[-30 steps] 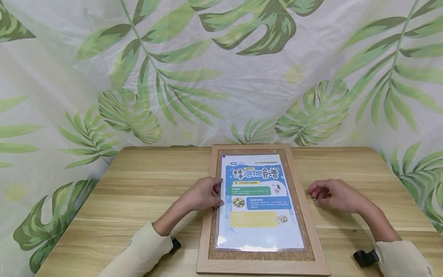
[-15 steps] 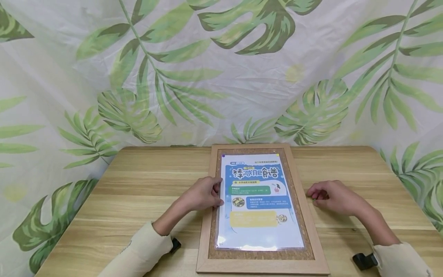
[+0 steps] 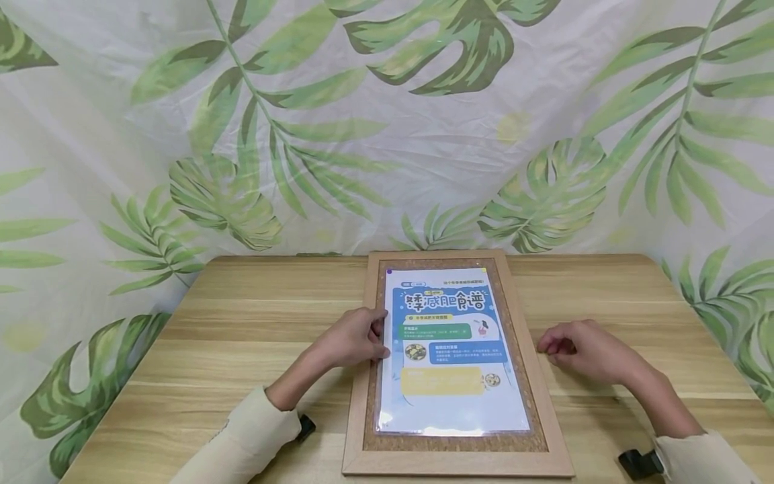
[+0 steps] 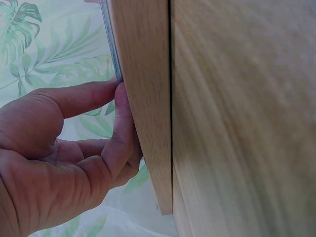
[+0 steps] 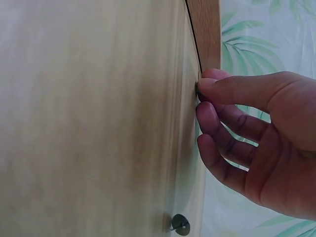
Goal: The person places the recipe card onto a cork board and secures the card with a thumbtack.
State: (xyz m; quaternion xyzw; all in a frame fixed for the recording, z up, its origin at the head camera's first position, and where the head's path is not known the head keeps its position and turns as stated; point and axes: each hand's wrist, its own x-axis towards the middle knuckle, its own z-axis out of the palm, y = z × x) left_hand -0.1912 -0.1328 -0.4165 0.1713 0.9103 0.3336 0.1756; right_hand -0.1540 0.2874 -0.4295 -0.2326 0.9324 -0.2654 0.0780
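In the head view, my left hand (image 3: 357,336) rests at the left edge of a laminated poster (image 3: 453,410), index finger and thumb spaced apart along it. Seen from the left wrist, the fingertips meet the sheet's edge beside the wooden frame. The poster lies on a cork board (image 3: 381,440). A purple pin (image 3: 390,271) sits at its top left corner and a yellow pin (image 3: 483,270) at its top right. Right of the board, my right hand (image 3: 589,349) is low over the table, pinching a small dark thumbtack (image 5: 198,92) mostly hidden by the thumb.
The board's wooden frame (image 3: 547,410) stands close to the table's back edge. Another thumbtack (image 5: 181,224) lies on the wooden table (image 3: 242,302) near my right hand. A leaf-print curtain (image 3: 423,134) hangs behind the table.
A small green spot at my right fingertips shrinks and goes out of sight as the fingers shift slightly. My left hand keeps its place at the poster's edge.
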